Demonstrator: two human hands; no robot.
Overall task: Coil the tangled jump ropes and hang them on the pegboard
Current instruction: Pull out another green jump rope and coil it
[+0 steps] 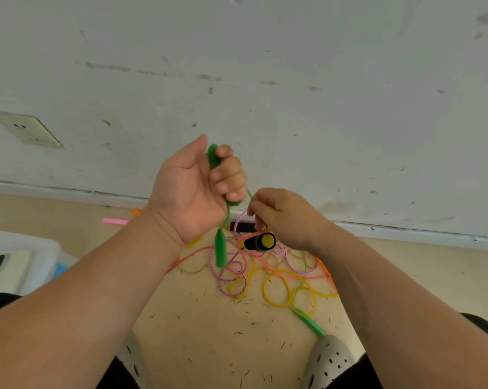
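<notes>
Left hand [192, 192] gripping green rope [220, 248], right hand [282, 217] pinching it, half-hidden

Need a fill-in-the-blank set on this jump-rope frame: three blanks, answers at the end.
1. The left hand grips loops of a thin jump rope coloured ____.
2. One of its plastic handles lies on the ____, by a grey perforated shoe.
3. The black cylindrical handle in the tangled pile has a ____ end cap.
Missing words: green; floor; yellow.
</notes>
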